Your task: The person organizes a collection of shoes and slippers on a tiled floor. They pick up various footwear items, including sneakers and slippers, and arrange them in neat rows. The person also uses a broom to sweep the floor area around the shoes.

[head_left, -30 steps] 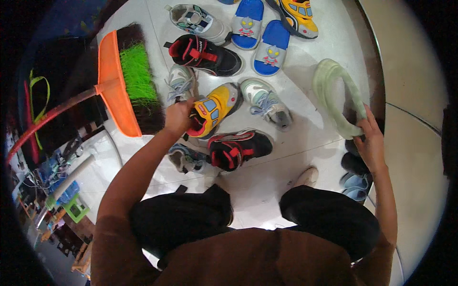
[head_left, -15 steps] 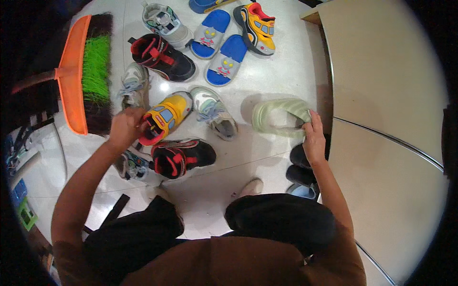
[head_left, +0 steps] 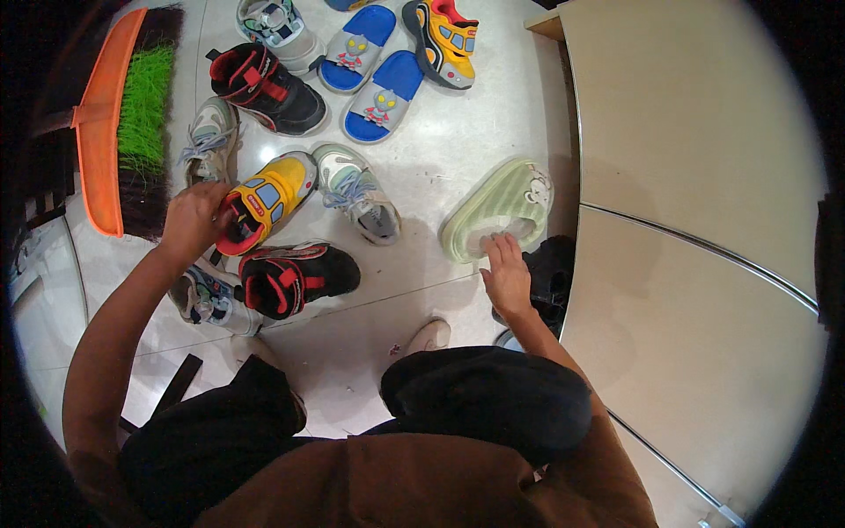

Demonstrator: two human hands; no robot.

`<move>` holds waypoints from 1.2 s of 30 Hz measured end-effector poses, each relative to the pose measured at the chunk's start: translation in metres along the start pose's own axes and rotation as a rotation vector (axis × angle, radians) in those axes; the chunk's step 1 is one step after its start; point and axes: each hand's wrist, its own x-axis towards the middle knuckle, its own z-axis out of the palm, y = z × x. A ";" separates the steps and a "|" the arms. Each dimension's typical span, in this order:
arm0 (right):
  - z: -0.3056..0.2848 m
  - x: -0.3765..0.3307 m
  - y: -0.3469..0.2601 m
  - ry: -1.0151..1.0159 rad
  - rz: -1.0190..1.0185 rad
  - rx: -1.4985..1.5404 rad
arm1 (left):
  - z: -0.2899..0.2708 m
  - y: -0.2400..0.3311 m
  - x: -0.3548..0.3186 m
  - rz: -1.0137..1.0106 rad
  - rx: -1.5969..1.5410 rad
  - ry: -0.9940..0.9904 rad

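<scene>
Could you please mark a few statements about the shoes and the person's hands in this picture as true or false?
1. The left hand grips the heel end of the yellow sneaker. True.
2. The right hand rests on the pale green slipper. True.
3. The green slipper lies on top of the blue sandals. False: it lies on the floor beside the cabinet, apart from them.
4. The orange broom is in the right hand. False: it lies at the left, held by neither hand.
5. A black and red shoe sits just below the yellow sneaker. True.
</scene>
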 end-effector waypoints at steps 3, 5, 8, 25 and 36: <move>0.002 0.008 0.005 0.043 -0.043 -0.035 | 0.001 -0.005 -0.005 0.007 0.024 -0.002; 0.013 0.014 0.016 0.059 -0.095 -0.009 | 0.004 -0.009 -0.007 0.005 0.036 -0.022; 0.018 0.020 0.029 0.005 -0.111 -0.012 | 0.004 -0.008 -0.001 -0.013 0.039 -0.020; 0.035 0.004 0.132 -0.089 0.594 -0.485 | 0.008 -0.009 -0.003 -0.043 -0.087 -0.032; 0.031 0.032 0.142 -0.424 0.588 -0.496 | 0.006 -0.007 -0.002 -0.031 -0.002 -0.005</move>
